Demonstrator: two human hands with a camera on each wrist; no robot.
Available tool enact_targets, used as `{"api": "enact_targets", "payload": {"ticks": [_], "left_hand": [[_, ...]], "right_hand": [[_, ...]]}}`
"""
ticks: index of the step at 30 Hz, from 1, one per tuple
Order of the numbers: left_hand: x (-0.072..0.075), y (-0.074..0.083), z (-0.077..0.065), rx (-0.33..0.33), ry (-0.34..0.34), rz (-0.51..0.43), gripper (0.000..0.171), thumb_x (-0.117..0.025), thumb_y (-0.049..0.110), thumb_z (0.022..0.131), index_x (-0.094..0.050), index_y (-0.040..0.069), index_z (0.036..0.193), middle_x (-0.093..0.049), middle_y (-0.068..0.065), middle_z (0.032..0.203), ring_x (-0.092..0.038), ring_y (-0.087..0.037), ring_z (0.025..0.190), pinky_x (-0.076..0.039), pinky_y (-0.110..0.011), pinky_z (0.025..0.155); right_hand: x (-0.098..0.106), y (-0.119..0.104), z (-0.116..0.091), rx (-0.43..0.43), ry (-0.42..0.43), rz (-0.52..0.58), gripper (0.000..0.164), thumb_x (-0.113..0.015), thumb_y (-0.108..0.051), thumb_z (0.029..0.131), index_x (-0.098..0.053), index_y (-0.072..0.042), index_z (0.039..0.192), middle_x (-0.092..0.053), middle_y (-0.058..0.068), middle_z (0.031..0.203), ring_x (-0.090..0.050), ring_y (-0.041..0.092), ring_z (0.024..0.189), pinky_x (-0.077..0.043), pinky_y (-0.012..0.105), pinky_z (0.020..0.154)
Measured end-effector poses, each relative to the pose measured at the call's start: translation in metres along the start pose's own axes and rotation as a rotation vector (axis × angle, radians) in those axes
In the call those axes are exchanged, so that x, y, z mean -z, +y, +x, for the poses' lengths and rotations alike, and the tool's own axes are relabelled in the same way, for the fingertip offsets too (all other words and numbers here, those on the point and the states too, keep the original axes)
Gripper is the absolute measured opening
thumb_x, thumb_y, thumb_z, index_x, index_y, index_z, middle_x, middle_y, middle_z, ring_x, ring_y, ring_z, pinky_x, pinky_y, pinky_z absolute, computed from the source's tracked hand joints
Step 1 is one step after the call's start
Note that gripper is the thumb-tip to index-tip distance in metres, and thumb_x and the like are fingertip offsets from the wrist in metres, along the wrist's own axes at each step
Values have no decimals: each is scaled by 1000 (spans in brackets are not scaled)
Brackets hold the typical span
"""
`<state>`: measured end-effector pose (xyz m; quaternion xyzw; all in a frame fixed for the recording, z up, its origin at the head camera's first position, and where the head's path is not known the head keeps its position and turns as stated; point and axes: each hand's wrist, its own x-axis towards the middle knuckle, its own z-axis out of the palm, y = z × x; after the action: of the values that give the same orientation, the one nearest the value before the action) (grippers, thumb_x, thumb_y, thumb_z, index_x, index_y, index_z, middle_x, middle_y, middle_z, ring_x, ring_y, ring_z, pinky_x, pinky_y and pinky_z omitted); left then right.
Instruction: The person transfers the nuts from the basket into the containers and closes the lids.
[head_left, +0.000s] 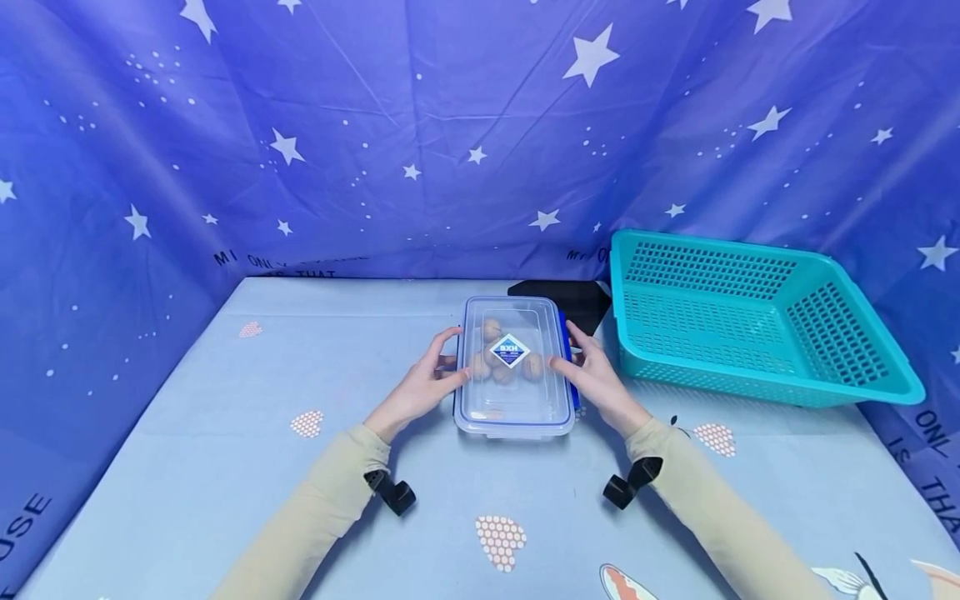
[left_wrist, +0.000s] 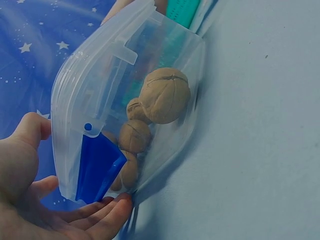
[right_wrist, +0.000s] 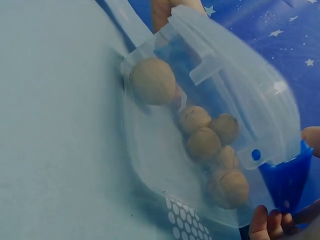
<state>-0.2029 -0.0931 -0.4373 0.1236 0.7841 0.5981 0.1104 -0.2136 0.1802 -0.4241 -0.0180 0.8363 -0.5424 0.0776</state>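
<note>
A clear plastic food box with a blue-lined lid and a diamond label stands at mid-table, its base at the tablecloth. Several walnuts show through its lid and walls. My left hand holds the box's left side, thumb at the lid's edge and fingers lower down by a blue latch. On the opposite side, my right hand grips the box with its thumb over the lid edge, near another blue latch. Whether the latches are fastened I cannot tell.
A turquoise perforated basket stands at the back right. Behind the box lies a flat black object, partly hidden. The light blue tablecloth has printed hearts, and a blue star-patterned curtain hangs behind and at both sides.
</note>
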Motion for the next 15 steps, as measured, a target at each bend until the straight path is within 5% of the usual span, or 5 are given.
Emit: {"api": "enact_targets", "payload": {"ticks": [4, 10, 15], "left_hand": [[-1, -1, 1, 5, 5, 8, 67, -63, 13, 94, -28, 19, 150, -49, -32, 130, -59, -40, 109, -50, -51, 90], [-1, 0, 1, 20, 18, 18, 67, -64, 15, 93, -29, 22, 150, -49, -30, 130, -60, -38, 107, -51, -51, 89], [-1, -1, 0, 21, 12, 20, 69, -64, 16, 94, -27, 22, 151, -48, -30, 129, -60, -37, 106, -52, -50, 87]], "right_hand": [[-3, 4, 4, -6, 1, 24, 80, -59, -21, 93, -11, -7, 156, -23, 24, 145, -31, 37, 126, -29, 48, 109], [-9, 7, 4, 26, -69, 104, 76, -46, -21, 100, 4, -9, 155, 0, 19, 159, -1, 34, 145, -4, 50, 117], [-12, 7, 2, 33, -110, 159, 74, -41, -21, 103, 13, -12, 154, 10, 14, 160, 6, 30, 145, 0, 48, 117]]}}
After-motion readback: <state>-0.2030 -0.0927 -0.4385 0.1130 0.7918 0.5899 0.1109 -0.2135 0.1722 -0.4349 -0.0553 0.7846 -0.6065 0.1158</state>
